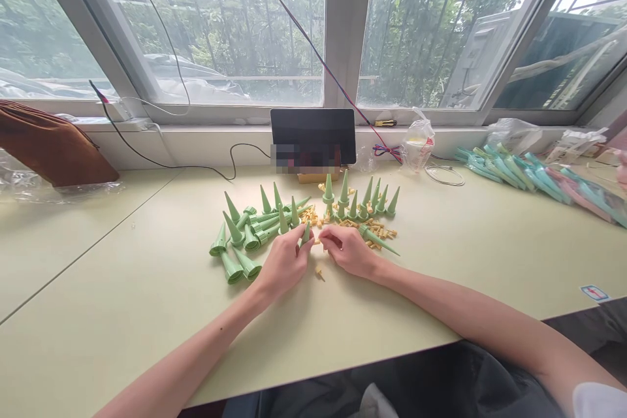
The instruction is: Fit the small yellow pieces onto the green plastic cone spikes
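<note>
Pale yellow-green tabletop (470,228): green plastic cones, some upright, some lying. Left hand (287,253): grip closed on a green pointed plastic cone (305,235). Right hand (349,249) just beside it, fingertips together, apparently pinching a small yellow plastic piece (317,241); blurry. Loose yellow plastic pieces (375,231) lie beyond the hands.

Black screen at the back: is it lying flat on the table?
No, the black screen is propped upright behind the green cones.

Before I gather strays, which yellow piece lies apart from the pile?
The yellow piece lying alone on the table, nearest the camera; the pile sits farther back, among green cones.
</note>
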Motion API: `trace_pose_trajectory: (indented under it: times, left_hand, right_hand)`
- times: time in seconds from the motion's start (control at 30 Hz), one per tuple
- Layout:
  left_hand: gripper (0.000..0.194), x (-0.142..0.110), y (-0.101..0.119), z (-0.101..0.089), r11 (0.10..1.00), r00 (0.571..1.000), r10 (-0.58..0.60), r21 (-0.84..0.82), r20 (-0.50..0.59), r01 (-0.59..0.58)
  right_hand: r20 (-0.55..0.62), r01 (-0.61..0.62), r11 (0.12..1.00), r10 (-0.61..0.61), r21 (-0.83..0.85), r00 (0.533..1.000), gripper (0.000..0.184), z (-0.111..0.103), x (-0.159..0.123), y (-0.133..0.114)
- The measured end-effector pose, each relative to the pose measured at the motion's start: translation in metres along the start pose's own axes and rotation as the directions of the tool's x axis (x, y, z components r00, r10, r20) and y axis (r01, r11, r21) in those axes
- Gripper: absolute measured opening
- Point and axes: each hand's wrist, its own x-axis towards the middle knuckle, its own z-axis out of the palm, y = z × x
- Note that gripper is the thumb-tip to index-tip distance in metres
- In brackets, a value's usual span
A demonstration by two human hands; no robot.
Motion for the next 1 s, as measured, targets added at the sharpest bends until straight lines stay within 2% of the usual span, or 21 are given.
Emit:
trace_pose_trajectory:
  times: [0.23,0.37,0.43,0.47,0.57,0.6,0.67,0.73,0.77,0.83,0.87,0.93,1.0]
  left_hand:
    - [0.015,0.000,0.001,0.003,1.000,1.000,0.000,-0.001,0.003,0.000]
    - [0.014,0.001,-0.001,0.001,1.000,1.000,0.011,-0.008,-0.015,-0.011]
    - [0.013,0.002,-0.001,0.001,1.000,0.999,0.005,-0.006,-0.044,-0.006]
    - [0.012,0.003,0.000,0.001,1.000,0.998,0.004,-0.010,-0.060,-0.004]
    - [0.010,0.009,0.004,-0.001,0.999,0.991,0.022,-0.045,-0.131,-0.029]
    - [0.010,0.012,0.005,-0.004,0.998,0.979,0.031,-0.041,-0.200,-0.040]
    - [0.010,0.021,0.005,-0.013,0.997,0.942,0.067,-0.020,-0.329,-0.078]
    - [0.008,0.028,0.005,-0.027,0.993,0.888,0.057,-0.069,-0.455,-0.099]
    - [0.008,0.030,0.005,-0.035,0.989,0.879,0.054,-0.097,-0.473,-0.113]
    - [0.010,0.032,0.006,-0.050,0.980,0.909,0.111,-0.106,-0.402,-0.167]
    - [0.011,0.032,0.006,-0.055,0.975,0.904,0.124,-0.119,-0.410,-0.188]
    - [0.010,0.032,0.006,-0.060,0.968,0.904,0.134,-0.142,-0.406,-0.207]
    - [0.010,0.031,0.006,-0.058,0.966,0.911,0.142,-0.146,-0.387,-0.212]
  right_hand:
    - [-0.001,0.005,0.998,-0.006,-0.064,1.000,0.017,0.001,0.000,0.000]
    - [-0.046,0.008,0.993,-0.013,-0.120,0.999,0.018,-0.001,-0.001,0.001]
    - [-0.069,0.068,0.980,-0.082,-0.185,0.994,0.017,-0.003,-0.007,-0.006]
    - [-0.044,0.158,0.959,-0.173,-0.234,0.984,0.016,-0.004,-0.012,-0.012]
    - [0.158,0.446,0.848,-0.417,-0.287,0.895,0.017,0.002,-0.027,-0.040]
    - [0.219,0.519,0.815,-0.474,-0.259,0.853,0.016,0.007,-0.029,-0.051]
    - [0.395,0.659,0.741,-0.572,-0.127,0.719,0.017,0.023,-0.028,-0.071]
    - [0.507,0.797,0.604,-0.692,0.015,0.515,0.024,0.047,-0.019,-0.085]
    - [0.541,0.808,0.588,-0.686,0.019,0.487,0.027,0.059,-0.013,-0.090]
    - [0.566,0.776,0.630,-0.628,-0.033,0.534,0.031,0.079,0.003,-0.092]
    - [0.557,0.757,0.652,-0.614,-0.041,0.559,0.031,0.086,0.009,-0.090]
    - [0.579,0.770,0.638,-0.626,-0.006,0.523,0.032,0.093,0.018,-0.085]
    - [0.579,0.758,0.652,-0.615,-0.009,0.536,0.033,0.094,0.020,-0.081]
